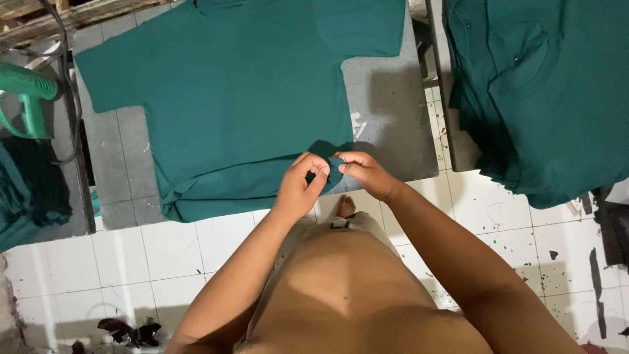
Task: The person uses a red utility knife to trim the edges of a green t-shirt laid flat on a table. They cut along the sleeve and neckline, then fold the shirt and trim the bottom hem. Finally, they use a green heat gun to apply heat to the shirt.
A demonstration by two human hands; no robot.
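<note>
A dark green T-shirt lies spread flat on a grey padded table, neck away from me. Its lower right hem corner is lifted off the table. My left hand and my right hand both pinch that corner between thumb and fingers, close together, just past the table's near edge. The rest of the shirt stays flat, with one sleeve reaching out to the left and the other to the upper right.
A stack of several green shirts lies on a second surface at the right. A green hand-held tool with a cable hangs at the far left. More green cloth sits below it. White tiled floor with dark scraps lies underfoot.
</note>
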